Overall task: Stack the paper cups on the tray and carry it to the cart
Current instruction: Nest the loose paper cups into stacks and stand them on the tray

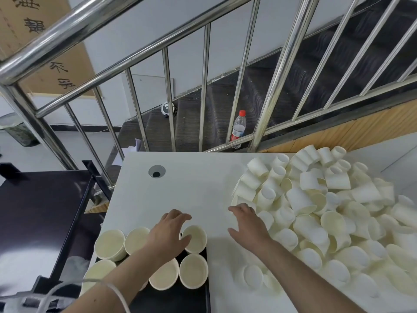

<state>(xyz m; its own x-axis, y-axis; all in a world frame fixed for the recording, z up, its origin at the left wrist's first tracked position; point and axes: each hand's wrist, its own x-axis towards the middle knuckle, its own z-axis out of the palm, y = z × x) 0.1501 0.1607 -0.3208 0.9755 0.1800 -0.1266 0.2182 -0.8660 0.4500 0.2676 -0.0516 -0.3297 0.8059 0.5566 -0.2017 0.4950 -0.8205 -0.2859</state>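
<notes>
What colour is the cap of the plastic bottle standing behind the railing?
Red. The cap of the bottle shows best in the head view, the only one.

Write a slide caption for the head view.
Left hand sets a cup on the tray; right hand reaches toward the pile.

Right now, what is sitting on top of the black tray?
Upright paper cups stand in rows on the black tray, six showing, all looking empty. The left hand curls over the back right cup. The forearm covers part of the tray, so more cups may be hidden.
</notes>
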